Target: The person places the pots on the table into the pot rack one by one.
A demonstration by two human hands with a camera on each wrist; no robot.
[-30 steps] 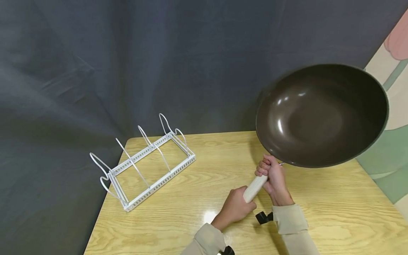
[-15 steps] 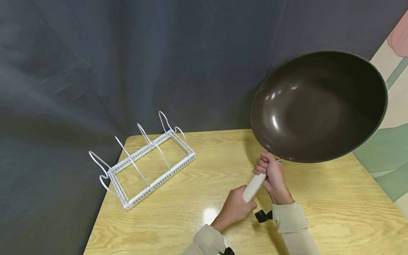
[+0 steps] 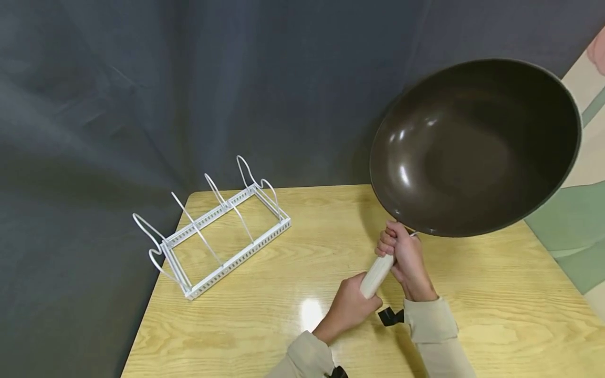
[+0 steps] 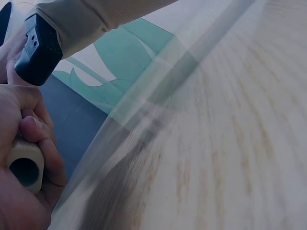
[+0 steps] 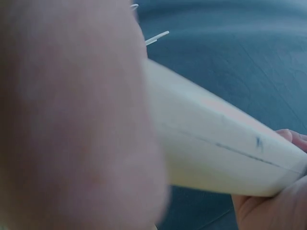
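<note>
The dark wok fills the head view's upper right, beyond the nearer right hand, which grips its pale handle; the left hand grips the lower end, the handle slanting up rightward.

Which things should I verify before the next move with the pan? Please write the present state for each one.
1. The left hand grips the handle near its end: ok.
2. The right hand grips the handle near the pan: ok.
3. The pan and the rack are apart: ok.
4. The rack base is wholly on the table: cannot tell, its left end lies at the edge.
5. The pan is clear of the curtain: cannot tell, depth is unclear.
</note>
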